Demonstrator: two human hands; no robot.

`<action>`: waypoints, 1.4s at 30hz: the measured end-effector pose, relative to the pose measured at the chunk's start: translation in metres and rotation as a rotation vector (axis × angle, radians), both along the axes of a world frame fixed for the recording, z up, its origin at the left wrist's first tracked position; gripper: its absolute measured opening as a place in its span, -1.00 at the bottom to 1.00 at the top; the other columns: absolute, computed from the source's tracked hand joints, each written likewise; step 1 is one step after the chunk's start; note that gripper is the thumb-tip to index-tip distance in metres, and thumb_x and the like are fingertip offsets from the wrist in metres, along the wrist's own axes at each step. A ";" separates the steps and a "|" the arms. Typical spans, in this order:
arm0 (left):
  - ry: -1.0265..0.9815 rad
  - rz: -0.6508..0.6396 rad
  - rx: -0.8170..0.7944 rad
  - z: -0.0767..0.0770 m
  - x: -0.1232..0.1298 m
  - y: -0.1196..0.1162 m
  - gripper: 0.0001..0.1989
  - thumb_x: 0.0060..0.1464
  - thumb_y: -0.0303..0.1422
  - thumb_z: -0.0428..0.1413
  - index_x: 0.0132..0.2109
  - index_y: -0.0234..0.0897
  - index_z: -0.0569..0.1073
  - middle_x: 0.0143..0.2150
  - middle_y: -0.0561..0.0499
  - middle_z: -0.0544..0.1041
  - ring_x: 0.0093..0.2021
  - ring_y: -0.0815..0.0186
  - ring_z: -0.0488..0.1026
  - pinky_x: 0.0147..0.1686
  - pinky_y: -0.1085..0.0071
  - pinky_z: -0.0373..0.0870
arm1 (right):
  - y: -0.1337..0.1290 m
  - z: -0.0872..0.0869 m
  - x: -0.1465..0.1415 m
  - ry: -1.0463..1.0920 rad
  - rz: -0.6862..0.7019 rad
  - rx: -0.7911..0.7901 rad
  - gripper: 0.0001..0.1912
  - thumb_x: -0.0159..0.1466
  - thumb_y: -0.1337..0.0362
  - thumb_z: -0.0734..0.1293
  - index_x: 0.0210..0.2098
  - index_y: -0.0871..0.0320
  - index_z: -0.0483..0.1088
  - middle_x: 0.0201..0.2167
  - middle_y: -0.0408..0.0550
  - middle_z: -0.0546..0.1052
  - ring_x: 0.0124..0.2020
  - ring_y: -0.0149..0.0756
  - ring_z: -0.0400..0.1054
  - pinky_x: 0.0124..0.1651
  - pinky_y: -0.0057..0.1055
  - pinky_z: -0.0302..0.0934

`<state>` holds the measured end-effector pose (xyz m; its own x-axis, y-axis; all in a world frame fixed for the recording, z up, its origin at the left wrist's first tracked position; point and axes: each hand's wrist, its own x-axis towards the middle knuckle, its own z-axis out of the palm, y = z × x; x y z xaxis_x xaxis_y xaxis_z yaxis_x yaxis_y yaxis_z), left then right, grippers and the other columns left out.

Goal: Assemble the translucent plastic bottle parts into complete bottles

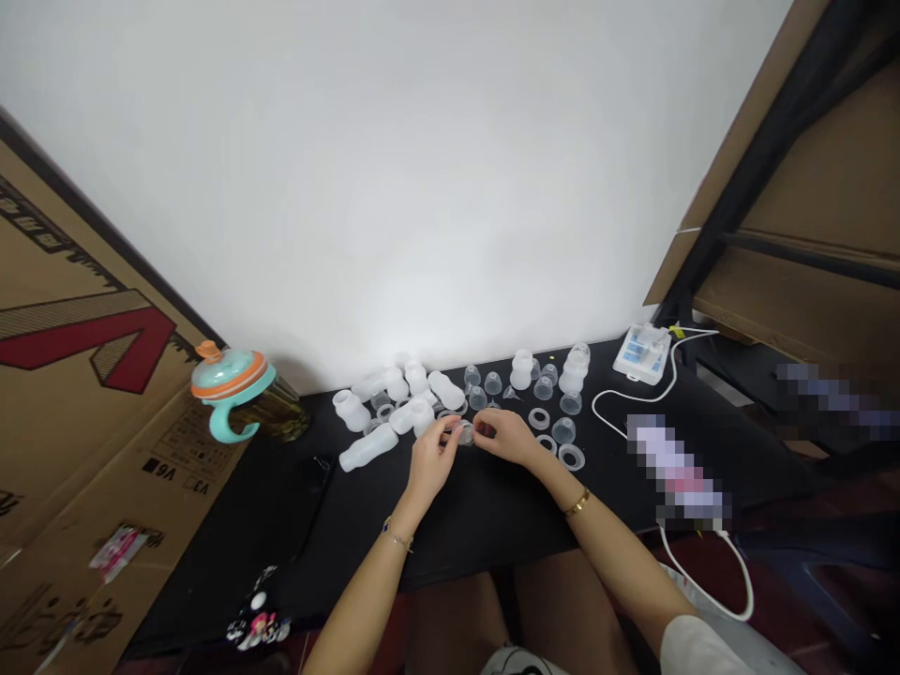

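Observation:
Between my two hands, just above the black table, is a small clear bottle part point(465, 433), perhaps a nipple with its ring. My left hand point(434, 454) pinches it from the left, and the fingers of my right hand point(504, 435) close on its right side. Behind my left hand lie several white baby bottles point(370, 446), some upright and some on their sides. Clear domed caps point(493, 382) stand beyond my right hand. Collar rings point(571, 457) lie to its right. One bottle point(575, 370) at the back right wears a clear cap.
A large teal-lidded jug point(235, 384) with dark liquid stands at the left beside a cardboard box point(91, 375). A white compartment case point(642, 353) sits at the back right near a white cable point(605, 397). The black table point(492, 516) meets a white wall.

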<state>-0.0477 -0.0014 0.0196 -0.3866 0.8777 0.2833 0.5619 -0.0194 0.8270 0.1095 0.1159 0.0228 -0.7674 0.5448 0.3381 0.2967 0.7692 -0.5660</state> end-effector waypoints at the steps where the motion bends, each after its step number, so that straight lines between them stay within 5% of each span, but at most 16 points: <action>1: -0.026 -0.003 -0.002 0.000 0.000 0.000 -0.68 0.28 -0.15 0.08 0.04 -0.20 0.55 -0.02 -0.10 0.63 -0.18 0.21 0.59 -0.17 0.31 0.55 | 0.001 0.001 0.001 0.012 0.012 -0.003 -0.98 0.24 0.34 0.40 -0.31 0.13 0.47 -0.41 -0.15 0.52 -0.40 -0.38 0.37 -0.32 -0.50 0.11; 13: -0.217 -0.002 -0.018 -0.003 -0.005 0.002 -0.56 0.23 -0.04 0.11 0.08 -0.25 0.52 -0.03 -0.14 0.60 -0.26 0.23 0.58 -0.34 0.38 0.56 | -0.001 0.007 0.006 0.103 0.060 -0.032 -0.94 0.25 0.32 0.37 -0.26 0.11 0.44 -0.36 -0.14 0.52 -0.40 -0.38 0.36 -0.31 -0.48 0.18; 28: -0.805 -0.170 -0.123 -0.007 -0.012 0.009 -0.52 0.14 -0.10 0.21 0.11 -0.29 0.50 -0.01 -0.17 0.59 -0.27 0.29 0.62 -0.38 0.46 0.57 | -0.001 0.003 0.001 0.490 0.097 -0.686 -0.68 0.25 0.02 0.40 -0.34 0.10 0.27 -0.27 -0.11 0.55 -0.45 -0.37 0.42 -0.44 -0.45 0.26; 33: -1.001 -0.222 -0.144 -0.001 -0.013 0.007 -0.55 0.11 -0.23 0.26 0.12 -0.30 0.50 -0.02 -0.19 0.60 -0.25 0.28 0.62 -0.32 0.46 0.57 | -0.001 0.002 -0.003 0.609 0.060 -0.827 -0.64 0.15 0.02 0.50 -0.38 0.11 0.33 -0.41 -0.16 0.52 -0.50 -0.38 0.41 -0.51 -0.49 0.24; 42: -0.953 -0.245 -0.117 0.003 -0.009 0.003 -0.39 -0.16 -0.42 0.42 0.10 -0.22 0.50 0.10 -0.10 0.54 -0.28 0.42 0.55 -0.30 0.52 0.54 | -0.003 0.009 -0.002 0.648 0.063 -1.035 -0.66 0.09 0.07 0.56 -0.39 0.13 0.40 -0.54 -0.21 0.49 -0.52 -0.38 0.42 -0.52 -0.51 0.25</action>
